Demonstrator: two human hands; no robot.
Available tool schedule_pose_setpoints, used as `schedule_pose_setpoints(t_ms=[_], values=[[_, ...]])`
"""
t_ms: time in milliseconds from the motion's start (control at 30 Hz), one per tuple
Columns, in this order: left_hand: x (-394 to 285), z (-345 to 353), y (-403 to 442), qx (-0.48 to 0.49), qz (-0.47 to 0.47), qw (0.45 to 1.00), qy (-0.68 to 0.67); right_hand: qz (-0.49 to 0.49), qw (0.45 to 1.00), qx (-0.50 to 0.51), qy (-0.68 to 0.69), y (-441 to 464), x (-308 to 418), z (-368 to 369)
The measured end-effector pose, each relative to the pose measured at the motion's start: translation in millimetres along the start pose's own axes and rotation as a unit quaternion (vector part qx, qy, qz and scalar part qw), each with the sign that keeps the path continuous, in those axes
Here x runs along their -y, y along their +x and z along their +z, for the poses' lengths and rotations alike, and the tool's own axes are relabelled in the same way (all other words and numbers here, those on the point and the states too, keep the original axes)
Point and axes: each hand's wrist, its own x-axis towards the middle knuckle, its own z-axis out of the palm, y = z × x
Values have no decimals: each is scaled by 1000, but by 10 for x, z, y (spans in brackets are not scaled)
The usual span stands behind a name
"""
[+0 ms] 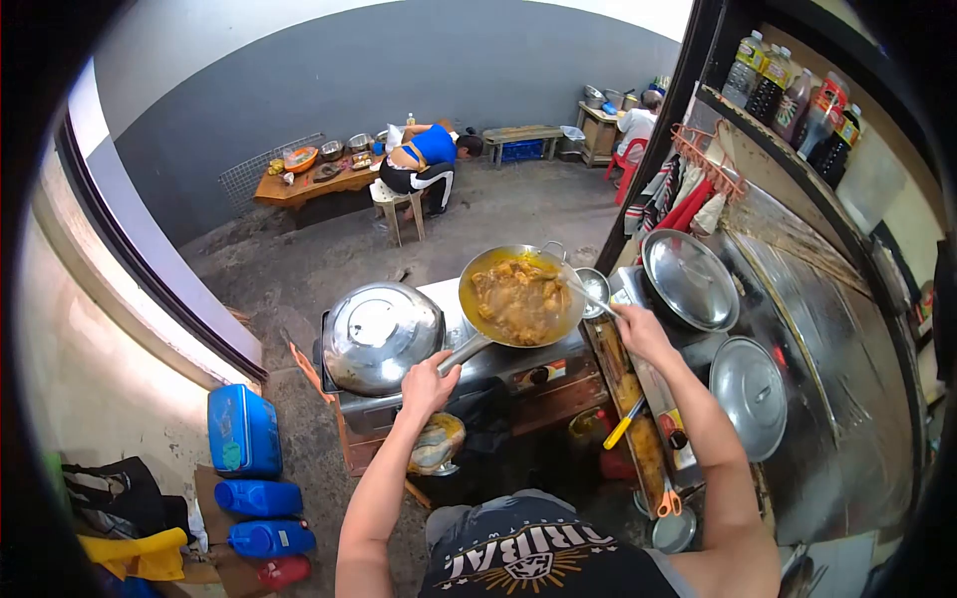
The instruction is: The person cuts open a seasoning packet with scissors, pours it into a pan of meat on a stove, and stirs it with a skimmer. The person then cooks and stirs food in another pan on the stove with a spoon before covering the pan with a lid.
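Here, the pan point(472, 311) is grasped by its handle in the left hand point(429, 385), while a utensil point(596, 301), dipped into the food point(520, 304), is gripped in the right point(644, 331). The pan is positioned over the stove point(539, 376), between a domed lid point(384, 334) at left and two flatter lids point(748, 399) at right. At the far side, a stooping person point(424, 154) is seen.

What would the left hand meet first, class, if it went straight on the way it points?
Most likely the pan: the left hand grips its handle and points along it, with nothing visible between. Depth is hard to judge from this one view.
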Motion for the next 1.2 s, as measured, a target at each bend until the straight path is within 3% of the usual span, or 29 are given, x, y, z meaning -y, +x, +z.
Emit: schedule_pose_setpoints(t_ms=[100,167,233,300,333,433,600,700,800,867,967,1067,1167,1200], values=[[-24,11,2,-8,3,1000,11,82,996,20,-30,270,-283,458],[-24,30,3,-18,6,1000,11,42,999,19,-16,384,-801,1205],[-47,43,4,-22,-1,1000,10,197,967,125,98,581,-437,1112],[-78,41,-7,-18,-15,1000,8,371,868,231,233,726,-123,938],[-84,41,-12,-17,-19,1000,11,353,871,248,237,747,-121,887],[-83,60,-10,-19,-23,999,15,68,979,179,73,668,-371,787],[-62,56,4,-6,-27,1000,3,99,985,136,46,725,-436,375],[-17,82,16,-19,-3,1000,9,122,990,72,1,863,-533,664],[-46,55,18,0,-10,1000,3,115,990,45,62,969,-674,1379],[-33,64,6,-6,-5,1000,7,121,989,65,60,983,-169,1443],[-129,30,-40,0,-16,1000,7,23,992,36,116,825,280,1372],[-196,25,-65,0,-30,1000,3,-39,992,75,99,447,475,1291],[-103,106,-58,-10,-31,999,6,-67,994,90,10,57,495,978],[-65,133,-54,-14,-28,999,8,-23,990,138,-12,37,517,756]])
